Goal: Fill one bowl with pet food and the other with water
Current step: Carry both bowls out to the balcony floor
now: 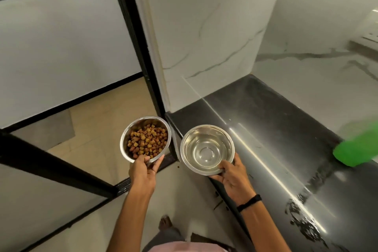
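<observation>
My left hand grips the near rim of a steel bowl full of brown pet food kibble, held in the air over the floor. My right hand holds a second steel bowl by its near rim, thumb inside the edge. This bowl holds clear water and hovers at the left end of the black countertop. Both bowls are level and side by side, a short gap apart.
A blurred green container lies on the countertop at the right. A white marble wall rises behind the counter. A black door frame stands to the left, with beige floor tiles below. One kibble piece lies on the floor.
</observation>
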